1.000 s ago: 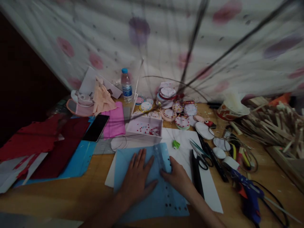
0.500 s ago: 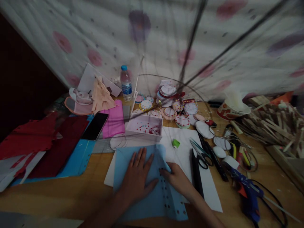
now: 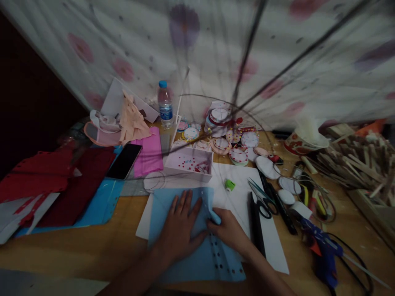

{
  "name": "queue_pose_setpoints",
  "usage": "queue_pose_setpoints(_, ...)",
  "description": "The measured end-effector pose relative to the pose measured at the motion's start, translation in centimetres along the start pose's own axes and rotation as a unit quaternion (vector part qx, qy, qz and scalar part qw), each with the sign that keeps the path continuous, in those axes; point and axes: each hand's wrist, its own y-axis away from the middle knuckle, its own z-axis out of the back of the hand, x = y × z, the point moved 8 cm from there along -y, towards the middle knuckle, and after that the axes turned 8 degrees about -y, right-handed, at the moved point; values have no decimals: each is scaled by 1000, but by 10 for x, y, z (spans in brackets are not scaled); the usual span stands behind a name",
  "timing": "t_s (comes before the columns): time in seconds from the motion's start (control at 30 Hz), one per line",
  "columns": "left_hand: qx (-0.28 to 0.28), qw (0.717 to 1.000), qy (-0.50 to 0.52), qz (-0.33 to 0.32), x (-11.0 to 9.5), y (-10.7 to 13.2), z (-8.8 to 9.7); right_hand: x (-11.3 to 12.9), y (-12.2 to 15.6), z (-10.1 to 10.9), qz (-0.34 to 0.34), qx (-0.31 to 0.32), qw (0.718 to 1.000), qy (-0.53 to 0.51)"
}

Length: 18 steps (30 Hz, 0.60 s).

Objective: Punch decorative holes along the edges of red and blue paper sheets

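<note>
A light blue felt-like sheet (image 3: 173, 269) lies over white paper before me, with dark round holes along its right part. My left hand (image 3: 182, 226) rests flat on the sheet, fingers stretched out. With thumb and fingers closed, my right hand (image 3: 226, 226) pinches the sheet's right edge, which is folded up at the fingers. Just beyond the right hand is a small green object (image 3: 229, 185). To its right lie scissors (image 3: 263, 201) and a long black tool (image 3: 256, 224) whose kind I cannot tell.
A lilac box (image 3: 189, 164) with small red pieces stands behind the sheet, near decorated discs (image 3: 220, 144) and a water bottle (image 3: 165, 105). At left lie a phone (image 3: 125, 161) and red cloth (image 3: 40, 170). A blue glue gun (image 3: 322, 250) and wooden sticks (image 3: 361, 158) are at right.
My right hand has curled the sheet's right edge up, so a folded piece now shows at its fingers. My left hand stays flat. The view has shifted slightly.
</note>
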Motion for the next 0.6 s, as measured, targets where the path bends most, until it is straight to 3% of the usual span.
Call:
queue_pose_setpoints(0.33,5,1000,-1,-1,-1,1,0,-8,1,0,-8,18,1000,5)
queue_pose_setpoints(0.6,4,1000,4,6,-2,0,2,2,1,2,14,-12,999,40)
